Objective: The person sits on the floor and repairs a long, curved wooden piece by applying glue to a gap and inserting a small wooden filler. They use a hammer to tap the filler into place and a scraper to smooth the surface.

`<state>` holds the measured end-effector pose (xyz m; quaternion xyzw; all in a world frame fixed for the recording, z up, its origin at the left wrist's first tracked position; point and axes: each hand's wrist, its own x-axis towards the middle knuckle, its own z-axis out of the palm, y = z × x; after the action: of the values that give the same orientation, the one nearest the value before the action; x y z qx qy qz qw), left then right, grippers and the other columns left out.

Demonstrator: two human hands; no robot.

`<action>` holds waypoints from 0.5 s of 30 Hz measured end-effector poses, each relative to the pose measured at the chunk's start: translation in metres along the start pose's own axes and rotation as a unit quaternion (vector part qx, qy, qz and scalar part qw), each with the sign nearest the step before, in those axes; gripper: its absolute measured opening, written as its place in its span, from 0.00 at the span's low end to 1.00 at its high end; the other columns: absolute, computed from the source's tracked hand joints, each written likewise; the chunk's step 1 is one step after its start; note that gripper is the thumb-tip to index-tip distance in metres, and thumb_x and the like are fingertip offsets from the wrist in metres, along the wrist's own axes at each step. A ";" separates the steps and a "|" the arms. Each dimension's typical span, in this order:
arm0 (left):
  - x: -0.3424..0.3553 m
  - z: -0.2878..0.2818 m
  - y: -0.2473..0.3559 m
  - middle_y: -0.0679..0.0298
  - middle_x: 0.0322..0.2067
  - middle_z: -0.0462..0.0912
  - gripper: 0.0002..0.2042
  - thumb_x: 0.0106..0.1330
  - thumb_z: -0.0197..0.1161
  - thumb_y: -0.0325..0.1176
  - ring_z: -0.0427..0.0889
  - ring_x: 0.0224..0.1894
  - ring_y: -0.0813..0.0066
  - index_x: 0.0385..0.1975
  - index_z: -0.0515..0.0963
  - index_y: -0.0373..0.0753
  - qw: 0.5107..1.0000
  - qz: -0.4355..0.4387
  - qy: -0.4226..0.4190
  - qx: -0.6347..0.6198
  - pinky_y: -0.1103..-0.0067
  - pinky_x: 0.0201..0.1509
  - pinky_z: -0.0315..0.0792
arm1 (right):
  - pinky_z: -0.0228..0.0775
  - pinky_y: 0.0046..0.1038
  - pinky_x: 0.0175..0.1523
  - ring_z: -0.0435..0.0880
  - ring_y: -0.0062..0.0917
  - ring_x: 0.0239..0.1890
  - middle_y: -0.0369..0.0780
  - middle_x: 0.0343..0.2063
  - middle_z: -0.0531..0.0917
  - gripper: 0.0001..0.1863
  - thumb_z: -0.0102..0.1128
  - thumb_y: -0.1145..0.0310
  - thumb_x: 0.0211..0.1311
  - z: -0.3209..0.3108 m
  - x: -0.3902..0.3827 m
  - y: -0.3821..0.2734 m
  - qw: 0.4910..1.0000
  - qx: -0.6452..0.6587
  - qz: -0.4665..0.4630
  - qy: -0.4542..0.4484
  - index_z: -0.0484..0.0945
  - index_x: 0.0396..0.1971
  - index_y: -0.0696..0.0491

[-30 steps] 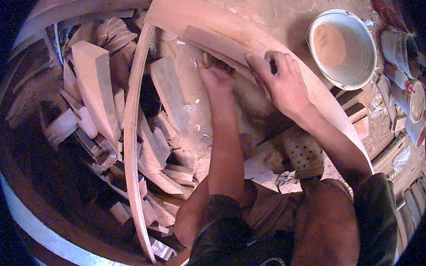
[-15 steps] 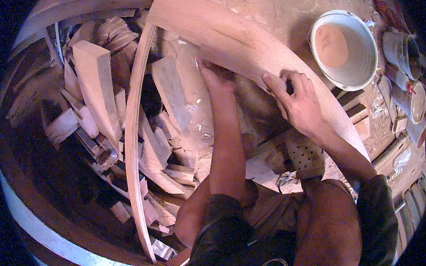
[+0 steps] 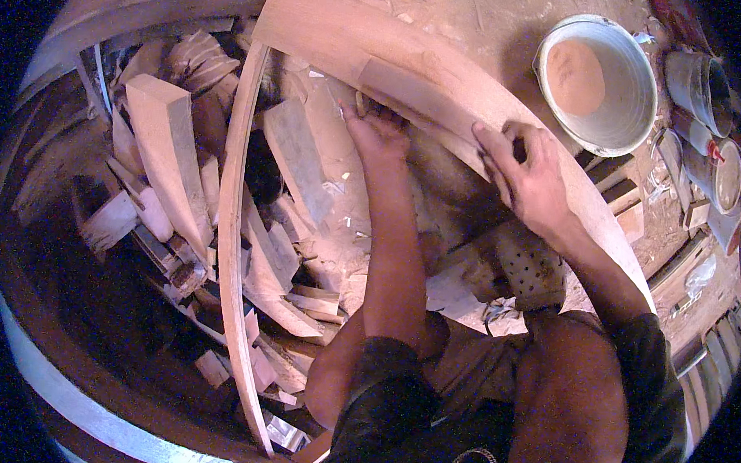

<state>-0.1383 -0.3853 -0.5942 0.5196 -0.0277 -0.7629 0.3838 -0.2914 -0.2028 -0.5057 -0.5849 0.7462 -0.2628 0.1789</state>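
A broad, curved wooden plank (image 3: 466, 76) arcs from the upper middle down to the right. Against its inner edge lies a shorter, darker strip of wood (image 3: 416, 98). My left hand (image 3: 380, 132) is palm up under the strip's lower edge, its fingers curled and partly hidden there. At the strip's right end, my right hand (image 3: 531, 176) grips with bent fingers, the foremost ones on the wood and a gap showing between thumb and fingers.
A narrow curved wooden rib (image 3: 233, 227) runs down the left. Beyond it wood offcuts (image 3: 166, 134) are heaped. A white bucket (image 3: 636, 94) holding brownish material stands at upper right, beside metal cans (image 3: 702, 92). A perforated shoe (image 3: 532, 274) shows below my right hand.
The darker strip has shifted up over the plank's face and shows more of its length. My right hand has moved slightly right; the left stays nearly in place.
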 end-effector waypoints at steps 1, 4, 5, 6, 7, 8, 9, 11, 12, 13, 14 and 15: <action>-0.001 0.000 0.000 0.57 0.61 0.68 0.37 0.66 0.38 0.68 0.66 0.63 0.56 0.62 0.67 0.44 1.000 0.001 -0.028 0.009 0.57 0.67 0.59 | 0.66 0.37 0.48 0.73 0.37 0.42 0.44 0.41 0.73 0.29 0.64 0.72 0.56 0.000 -0.002 0.001 1.000 -0.005 -0.009 -0.008 0.72 0.60 0.41; -0.006 0.005 -0.001 0.58 0.62 0.68 0.37 0.66 0.40 0.69 0.65 0.64 0.56 0.62 0.67 0.44 1.000 0.002 -0.022 -0.004 0.57 0.68 0.59 | 0.67 0.37 0.48 0.73 0.37 0.42 0.44 0.42 0.73 0.30 0.64 0.71 0.56 0.002 -0.004 0.001 0.999 -0.015 -0.019 -0.024 0.71 0.61 0.41; -0.006 0.003 0.000 0.58 0.62 0.67 0.37 0.65 0.40 0.69 0.65 0.64 0.57 0.62 0.67 0.44 1.000 0.002 -0.018 -0.005 0.57 0.68 0.59 | 0.67 0.36 0.48 0.73 0.37 0.42 0.44 0.42 0.73 0.30 0.64 0.71 0.56 0.003 -0.003 0.001 1.000 -0.017 -0.011 -0.011 0.72 0.61 0.41; -0.006 0.002 0.000 0.58 0.62 0.67 0.37 0.65 0.40 0.69 0.65 0.64 0.57 0.62 0.67 0.44 1.000 0.000 -0.014 -0.007 0.57 0.68 0.59 | 0.67 0.36 0.48 0.73 0.37 0.43 0.44 0.42 0.73 0.29 0.64 0.70 0.56 0.002 -0.001 0.001 1.000 -0.019 -0.004 0.002 0.72 0.60 0.40; -0.004 0.002 0.001 0.57 0.62 0.67 0.37 0.65 0.40 0.69 0.65 0.64 0.57 0.62 0.66 0.44 1.000 -0.003 -0.027 0.000 0.58 0.68 0.59 | 0.67 0.36 0.48 0.73 0.37 0.43 0.44 0.42 0.73 0.29 0.64 0.70 0.56 0.002 0.002 0.000 1.000 -0.022 0.003 0.017 0.72 0.60 0.39; -0.002 0.001 0.001 0.57 0.62 0.68 0.37 0.65 0.40 0.69 0.65 0.64 0.57 0.62 0.66 0.44 0.999 -0.006 -0.041 0.007 0.58 0.68 0.59 | 0.67 0.36 0.48 0.73 0.37 0.42 0.44 0.42 0.73 0.29 0.64 0.69 0.57 0.003 0.001 -0.001 0.999 -0.031 0.003 0.018 0.72 0.60 0.39; -0.001 0.000 0.002 0.57 0.62 0.67 0.37 0.65 0.40 0.69 0.65 0.64 0.57 0.62 0.66 0.44 0.999 0.006 -0.038 0.023 0.58 0.68 0.58 | 0.67 0.36 0.48 0.73 0.37 0.42 0.44 0.42 0.73 0.28 0.64 0.70 0.57 0.003 0.001 -0.002 1.000 -0.029 -0.010 0.005 0.72 0.60 0.40; -0.010 0.011 -0.001 0.56 0.62 0.67 0.38 0.65 0.41 0.69 0.65 0.64 0.57 0.63 0.65 0.43 0.998 0.017 -0.039 0.044 0.58 0.69 0.57 | 0.67 0.36 0.48 0.73 0.37 0.42 0.44 0.42 0.73 0.28 0.64 0.70 0.57 0.003 -0.002 0.002 0.999 -0.027 -0.030 -0.024 0.72 0.60 0.41; -0.012 0.015 -0.004 0.56 0.62 0.67 0.38 0.65 0.41 0.69 0.65 0.64 0.57 0.63 0.65 0.43 0.998 0.020 -0.044 0.050 0.58 0.69 0.57 | 0.67 0.36 0.48 0.73 0.38 0.42 0.44 0.42 0.73 0.28 0.62 0.70 0.58 0.003 -0.001 0.002 0.999 -0.029 -0.017 -0.019 0.72 0.60 0.41; -0.010 0.009 -0.002 0.56 0.62 0.67 0.38 0.65 0.41 0.68 0.65 0.64 0.57 0.63 0.65 0.43 0.997 0.025 -0.053 0.050 0.59 0.69 0.57 | 0.67 0.36 0.48 0.73 0.38 0.42 0.44 0.42 0.73 0.28 0.62 0.71 0.58 0.004 0.004 0.000 1.000 -0.024 -0.007 -0.007 0.72 0.60 0.41; -0.009 0.003 0.001 0.55 0.62 0.67 0.37 0.65 0.41 0.68 0.65 0.64 0.57 0.63 0.65 0.42 0.996 0.030 -0.062 0.049 0.59 0.69 0.57 | 0.67 0.37 0.48 0.73 0.38 0.42 0.44 0.43 0.73 0.28 0.62 0.71 0.57 0.004 0.009 -0.002 1.000 -0.019 0.004 0.004 0.72 0.60 0.40; -0.006 -0.001 0.003 0.55 0.62 0.67 0.38 0.65 0.41 0.68 0.65 0.64 0.57 0.63 0.65 0.42 0.999 0.025 -0.034 0.035 0.59 0.69 0.57 | 0.67 0.37 0.48 0.73 0.38 0.43 0.45 0.43 0.73 0.28 0.62 0.71 0.57 0.005 0.013 -0.004 1.000 -0.015 0.014 0.016 0.72 0.60 0.40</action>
<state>-0.1346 -0.3832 -0.5888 0.5059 -0.0799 -0.7687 0.3832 -0.2885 -0.2168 -0.5069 -0.5726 0.7609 -0.2587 0.1622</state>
